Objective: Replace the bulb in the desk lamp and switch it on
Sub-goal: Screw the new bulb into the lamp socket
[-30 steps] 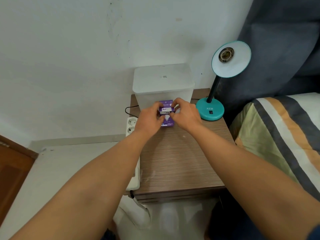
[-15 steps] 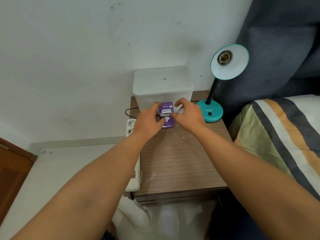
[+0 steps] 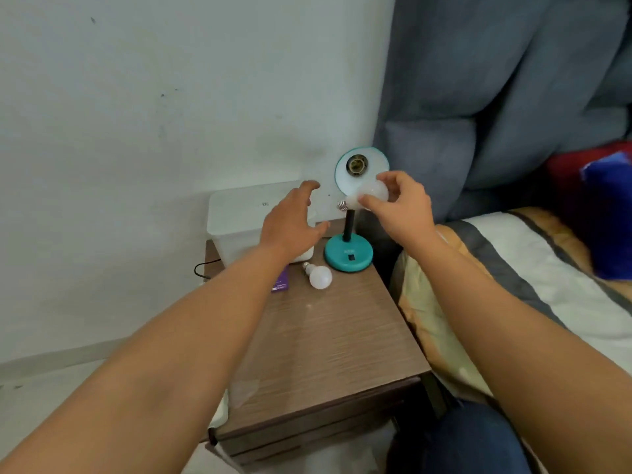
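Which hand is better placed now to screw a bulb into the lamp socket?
Right. The right hand holds a bulb just below the empty socket; the left hand is open and empty.

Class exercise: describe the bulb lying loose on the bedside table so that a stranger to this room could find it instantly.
Start at the wooden bedside table and find the teal lamp base at its back. Just left of that base, beside a purple box, lies the white bulb on its side. Unlike the bulb held by the right hand, nothing touches it.
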